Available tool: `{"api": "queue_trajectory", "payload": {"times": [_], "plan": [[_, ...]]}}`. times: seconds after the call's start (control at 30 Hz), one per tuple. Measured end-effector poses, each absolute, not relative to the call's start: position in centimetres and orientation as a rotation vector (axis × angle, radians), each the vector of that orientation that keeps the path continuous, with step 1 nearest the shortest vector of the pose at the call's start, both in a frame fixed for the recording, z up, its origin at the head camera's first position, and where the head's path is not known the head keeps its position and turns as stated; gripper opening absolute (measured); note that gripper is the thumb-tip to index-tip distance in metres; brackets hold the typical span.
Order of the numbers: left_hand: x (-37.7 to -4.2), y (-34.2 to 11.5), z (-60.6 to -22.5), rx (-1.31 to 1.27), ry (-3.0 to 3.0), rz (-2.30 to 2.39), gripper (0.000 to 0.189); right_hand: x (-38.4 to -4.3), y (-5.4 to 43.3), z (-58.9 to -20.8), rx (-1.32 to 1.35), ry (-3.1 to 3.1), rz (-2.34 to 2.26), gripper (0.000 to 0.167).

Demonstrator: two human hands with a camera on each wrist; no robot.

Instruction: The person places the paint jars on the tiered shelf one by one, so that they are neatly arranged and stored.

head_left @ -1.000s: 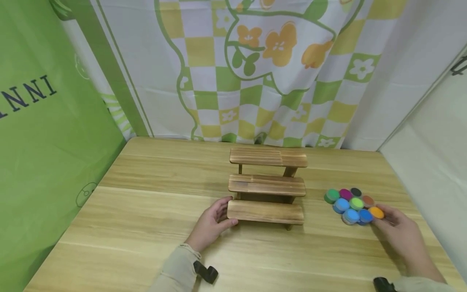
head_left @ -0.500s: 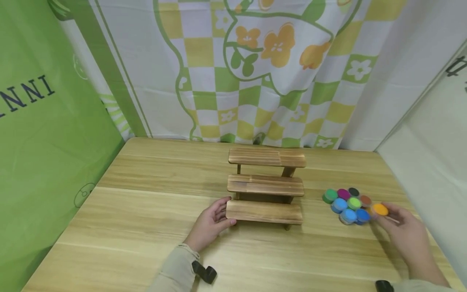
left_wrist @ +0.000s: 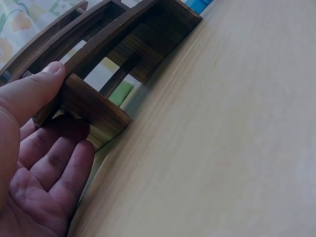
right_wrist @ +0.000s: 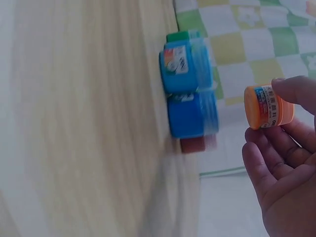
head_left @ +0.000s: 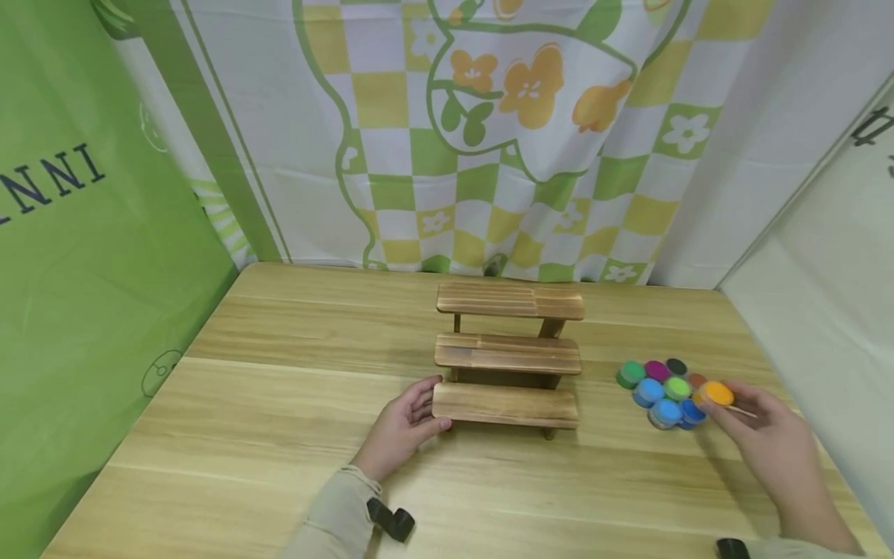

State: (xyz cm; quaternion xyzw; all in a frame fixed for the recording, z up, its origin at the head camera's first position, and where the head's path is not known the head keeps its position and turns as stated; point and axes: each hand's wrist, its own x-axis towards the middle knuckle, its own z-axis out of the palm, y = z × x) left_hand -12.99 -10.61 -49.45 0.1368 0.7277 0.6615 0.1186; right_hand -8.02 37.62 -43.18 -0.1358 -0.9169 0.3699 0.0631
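My right hand [head_left: 771,439] pinches a small orange paint jar [right_wrist: 269,106] between thumb and fingers, raised off the table beside the other jars. A tight group of small paint jars stands below and left of it, among them a light blue jar [head_left: 666,414], a dark blue jar [right_wrist: 192,113] and a green jar [head_left: 632,374]. At the table's middle is a three-tier wooden display stand [head_left: 506,405] with bare steps. My left hand [head_left: 401,435] grips the left end of its lowest step; in the left wrist view the thumb lies on the step's edge, the fingers under it.
The wooden table [head_left: 279,435] carries the stand and the jars. A patterned curtain [head_left: 489,155] hangs behind its back edge, with a green cloth [head_left: 105,256] to the left and a white cloth [head_left: 831,256] to the right.
My right hand has lifted the orange jar out of the group, first drawing it slightly right, then raising it and bringing it back left. My left hand stays on the stand.
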Motion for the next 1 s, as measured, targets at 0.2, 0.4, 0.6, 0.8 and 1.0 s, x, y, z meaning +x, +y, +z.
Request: {"api": "queue_trajectory", "payload": {"times": [0.2, 0.4, 0.6, 0.8, 1.0], "plan": [[-12.8, -10.6, -49.3, 0.422, 2.166, 1.897, 0.07, -7.9, 36.2, -42.4, -0.333, -2.747, 1.159, 0.071], [-12.7, -10.7, -49.3, 0.437, 2.184, 1.878, 0.07, -7.9, 34.9, -42.0, -0.27, -2.724, 1.178, 0.065], [-12.8, -10.7, -49.3, 0.438, 2.199, 1.864, 0.071, -8.0, 33.7, -41.5, -0.196, -2.715, 1.166, 0.063], [-12.7, -10.7, -49.2, 0.44, 2.18, 1.881, 0.072, -8.1, 32.5, -41.2, -0.156, -2.676, 1.155, 0.056], [-12.8, -10.7, -49.3, 0.431, 2.172, 1.887, 0.072, -8.4, 31.4, -40.7, -0.122, -2.642, 1.168, 0.053]]}}
